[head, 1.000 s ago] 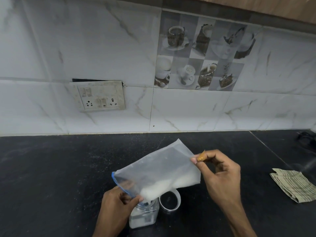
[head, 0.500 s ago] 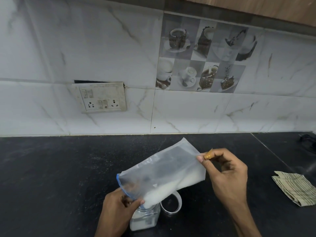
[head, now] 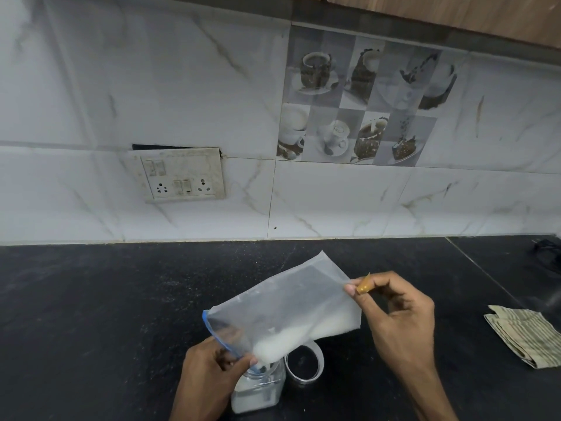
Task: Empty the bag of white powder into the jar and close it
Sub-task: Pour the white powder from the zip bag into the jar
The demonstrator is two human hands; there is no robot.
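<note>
A translucent zip bag [head: 285, 305] with a blue-edged mouth is tilted over a small clear jar [head: 258, 393] on the black counter. White powder has gathered at the bag's low end, right above the jar's opening. The jar is partly filled with white powder. My left hand [head: 209, 381] pinches the bag's blue mouth just over the jar. My right hand [head: 394, 317] pinches the bag's raised far edge between thumb and forefinger. The jar's lid [head: 303, 364], a clear ring-shaped cap, lies on the counter just right of the jar.
A folded striped cloth [head: 525, 337] lies on the counter at the right. A dark object [head: 549, 250] sits at the far right edge. A switch and socket plate [head: 179, 174] is set into the tiled wall behind. The black counter [head: 91, 314] stretches left.
My right hand has raised the bag's far end a little, so the bag tilts more steeply. More powder has slid toward the mouth over the jar.
</note>
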